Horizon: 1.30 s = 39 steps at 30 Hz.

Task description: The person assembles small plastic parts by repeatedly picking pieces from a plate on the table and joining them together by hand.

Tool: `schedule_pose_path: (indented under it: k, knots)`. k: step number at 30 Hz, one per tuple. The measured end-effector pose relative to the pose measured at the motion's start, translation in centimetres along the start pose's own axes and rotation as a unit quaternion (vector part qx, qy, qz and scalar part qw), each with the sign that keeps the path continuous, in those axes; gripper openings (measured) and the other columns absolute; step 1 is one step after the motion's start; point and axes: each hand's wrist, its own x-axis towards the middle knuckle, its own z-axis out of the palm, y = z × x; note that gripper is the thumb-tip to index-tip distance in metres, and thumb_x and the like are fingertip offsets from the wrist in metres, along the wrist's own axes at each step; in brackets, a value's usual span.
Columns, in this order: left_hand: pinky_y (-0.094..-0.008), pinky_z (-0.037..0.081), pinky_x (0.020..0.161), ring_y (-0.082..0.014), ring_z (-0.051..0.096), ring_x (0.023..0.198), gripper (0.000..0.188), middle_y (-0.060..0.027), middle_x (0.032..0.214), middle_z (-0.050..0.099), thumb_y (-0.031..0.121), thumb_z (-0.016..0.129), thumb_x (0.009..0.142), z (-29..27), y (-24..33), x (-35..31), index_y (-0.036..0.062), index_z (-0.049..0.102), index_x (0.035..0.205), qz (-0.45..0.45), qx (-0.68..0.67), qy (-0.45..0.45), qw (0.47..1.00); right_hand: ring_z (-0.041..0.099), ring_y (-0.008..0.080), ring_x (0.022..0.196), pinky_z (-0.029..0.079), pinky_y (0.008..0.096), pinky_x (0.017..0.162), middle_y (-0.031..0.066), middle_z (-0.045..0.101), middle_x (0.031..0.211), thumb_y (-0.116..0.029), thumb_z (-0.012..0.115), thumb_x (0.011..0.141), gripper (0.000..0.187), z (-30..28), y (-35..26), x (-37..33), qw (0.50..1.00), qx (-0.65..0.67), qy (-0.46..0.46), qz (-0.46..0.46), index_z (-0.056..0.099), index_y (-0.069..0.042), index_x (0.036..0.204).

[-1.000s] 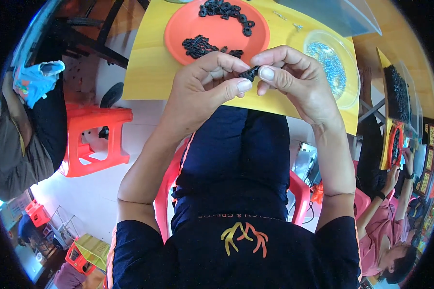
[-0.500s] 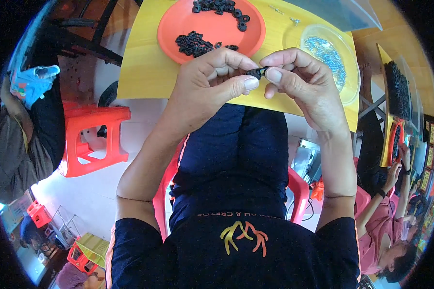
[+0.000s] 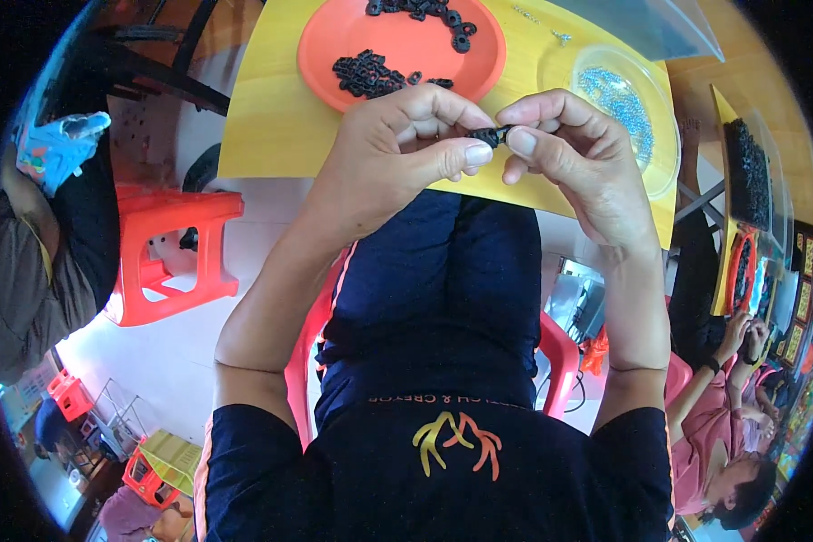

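A small black plastic part (image 3: pixel 488 136) is pinched between my two hands above the near edge of the yellow table. My left hand (image 3: pixel 413 140) grips it between thumb and forefinger. My right hand (image 3: pixel 565 149) holds its other end with thumb and fingertips; whether a second tiny piece sits there I cannot tell. Just beyond my left hand, an orange-red plate (image 3: pixel 406 50) carries two groups of small black parts (image 3: pixel 366 74). Past my right hand stands a clear round tub (image 3: pixel 668 149) with many small silvery-blue metal pieces (image 3: pixel 616 104) in it.
A few silvery bits (image 3: pixel 560 37) lie on the yellow table (image 3: pixel 266 126) between plate and tub. A red stool (image 3: pixel 176 244) stands to the left, near a seated person (image 3: pixel 36 271). At the right another person (image 3: pixel 714 434) works at a table.
Both hands and the black part have shifted slightly to the right, keeping their pinch. At the right, the other person's hands have drawn together away from their orange tray.
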Motion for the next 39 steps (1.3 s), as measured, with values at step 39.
schedule_pose_path:
  k: [39]
  knots:
    - [-0.0237, 0.051, 0.074, -0.0121, 0.063, 0.081, 0.019, -0.0080, 0.094, 0.064, -0.005, 0.062, 0.084, 0.9, 0.4, 0.8, -0.0033, 0.067, 0.102, 0.043, 0.138, -0.007, 0.990, 0.055, 0.0034, 0.068, 0.047, 0.0206, 0.060, -0.0005, 0.062, 0.077, -0.015, 0.064, 0.086, 0.013, -0.4, -1.3, -0.3, 0.985, -0.165, 0.023, 0.052, 0.062, -0.002, 0.082]
